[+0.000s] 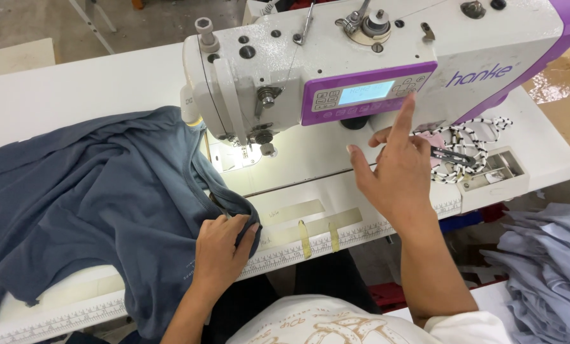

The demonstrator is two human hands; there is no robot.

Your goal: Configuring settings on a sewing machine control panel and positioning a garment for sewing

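Observation:
A dark blue-grey garment (87, 191) lies spread over the left part of the white sewing table (74, 83), with one edge running under the needle (245, 151) of a white and purple sewing machine (336, 64). My left hand (221, 251) rests flat on the fabric's near edge, pinching it lightly at the table front. My right hand (393, 172) is raised with its index finger stretched up, the tip just at the lower right corner of the machine's purple control panel (365, 93). It holds nothing.
A small metal clipper (454, 156) and a black-and-white cord (473, 137) lie beside a recessed tray (498, 169) on the right. A ruler strip (317, 245) runs along the table front. A pile of light blue-grey fabric (546, 267) sits lower right.

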